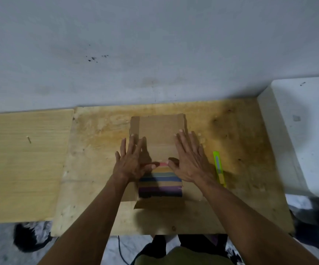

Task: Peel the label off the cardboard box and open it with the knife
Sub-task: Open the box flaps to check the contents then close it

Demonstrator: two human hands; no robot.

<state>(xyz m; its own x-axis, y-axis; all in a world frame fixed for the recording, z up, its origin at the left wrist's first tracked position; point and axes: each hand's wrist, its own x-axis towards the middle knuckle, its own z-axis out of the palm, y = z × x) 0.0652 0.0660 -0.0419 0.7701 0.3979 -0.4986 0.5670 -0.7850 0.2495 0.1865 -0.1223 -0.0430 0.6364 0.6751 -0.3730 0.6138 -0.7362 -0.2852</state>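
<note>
A brown cardboard box (157, 131) lies on the plywood table (101, 169), its flaps spread outward. Inside its near half shows something with coloured stripes (160, 183), from pink and yellow down to blue and purple. My left hand (133, 161) lies flat on the box's left side with its fingers straight and spread. On the right side my right hand (190, 159) rests the same way, fingers straight and pointing away from me. Both thumbs meet near the pink stripe. A green-yellow utility knife (219, 169) lies on the table just right of my right hand. No label is visible.
A white wall runs close behind the table. A paler wooden board (23, 159) adjoins the table on the left. A white appliance or cabinet (303, 134) stands at the right. Below the table's front edge are dark items and a cable on the floor.
</note>
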